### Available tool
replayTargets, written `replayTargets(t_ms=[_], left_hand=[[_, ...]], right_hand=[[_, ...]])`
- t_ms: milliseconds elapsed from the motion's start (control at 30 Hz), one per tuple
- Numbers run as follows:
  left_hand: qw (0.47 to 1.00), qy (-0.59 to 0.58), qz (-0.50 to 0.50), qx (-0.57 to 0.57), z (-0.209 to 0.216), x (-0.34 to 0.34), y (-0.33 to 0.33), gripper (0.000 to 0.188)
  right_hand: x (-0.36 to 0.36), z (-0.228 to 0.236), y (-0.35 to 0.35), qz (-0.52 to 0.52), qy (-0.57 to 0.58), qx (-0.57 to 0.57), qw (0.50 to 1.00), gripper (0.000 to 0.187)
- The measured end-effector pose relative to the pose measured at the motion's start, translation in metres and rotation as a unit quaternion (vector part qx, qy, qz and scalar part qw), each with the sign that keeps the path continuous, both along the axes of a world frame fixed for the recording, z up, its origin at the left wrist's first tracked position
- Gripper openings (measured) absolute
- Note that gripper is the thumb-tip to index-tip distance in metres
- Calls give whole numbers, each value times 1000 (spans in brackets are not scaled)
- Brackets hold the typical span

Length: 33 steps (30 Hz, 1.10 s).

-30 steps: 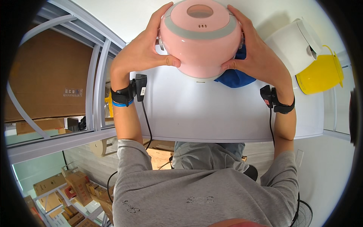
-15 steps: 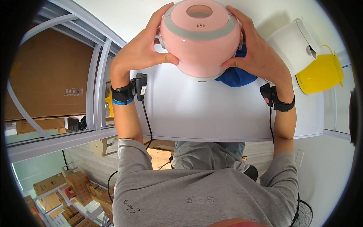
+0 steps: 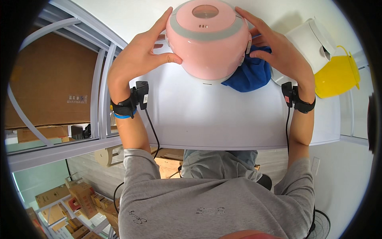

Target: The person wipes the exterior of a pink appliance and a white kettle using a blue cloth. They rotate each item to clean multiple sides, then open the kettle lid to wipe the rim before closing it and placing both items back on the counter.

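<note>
A pink, rounded countertop appliance (image 3: pixel 207 51) with a grey band and an oval window in its top stands on the white table (image 3: pixel 207 115). My left hand (image 3: pixel 145 55) is spread at its left side, the thumb tip close against the pink wall. On the other side my right hand (image 3: pixel 280 51) is spread too. Its thumb is clear of the wall, and a fingertip lies by the lid's edge. Whether the fingertips still touch the appliance is hard to tell. A crumpled blue cloth (image 3: pixel 250 75) lies beside the appliance, partly under my right hand.
A white appliance (image 3: pixel 304 47) leans at the back right, next to a yellow container (image 3: pixel 338 77) with a thin handle. Grey shelving (image 3: pixel 95 91) with a large cardboard box (image 3: pixel 51 79) borders the left. Cables (image 3: pixel 153 131) hang from both my wrist straps.
The appliance has shifted a little left and farther away. Both my hands have spread wider, the right thumb coming off its wall. More of the blue cloth shows.
</note>
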State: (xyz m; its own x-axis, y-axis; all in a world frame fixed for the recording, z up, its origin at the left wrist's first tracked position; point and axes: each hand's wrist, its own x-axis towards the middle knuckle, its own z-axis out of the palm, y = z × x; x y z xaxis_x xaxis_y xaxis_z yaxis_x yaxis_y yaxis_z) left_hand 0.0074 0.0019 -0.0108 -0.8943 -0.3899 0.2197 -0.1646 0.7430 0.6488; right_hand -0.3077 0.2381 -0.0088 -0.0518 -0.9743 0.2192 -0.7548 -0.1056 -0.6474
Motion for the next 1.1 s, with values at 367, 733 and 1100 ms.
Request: replayTargets(t_ms=[367, 733, 1100], left_hand=[[999, 1, -31, -33, 0, 2, -2, 132], [999, -18, -16, -42, 10, -7, 12, 140], [994, -2, 12, -110, 4, -9, 9, 135]], right_hand=[[-13, -8, -6, 22, 34, -41, 998, 112], [-14, -11, -8, 18, 55, -60, 997, 117], [10, 24, -6, -45, 127, 17, 991, 102]])
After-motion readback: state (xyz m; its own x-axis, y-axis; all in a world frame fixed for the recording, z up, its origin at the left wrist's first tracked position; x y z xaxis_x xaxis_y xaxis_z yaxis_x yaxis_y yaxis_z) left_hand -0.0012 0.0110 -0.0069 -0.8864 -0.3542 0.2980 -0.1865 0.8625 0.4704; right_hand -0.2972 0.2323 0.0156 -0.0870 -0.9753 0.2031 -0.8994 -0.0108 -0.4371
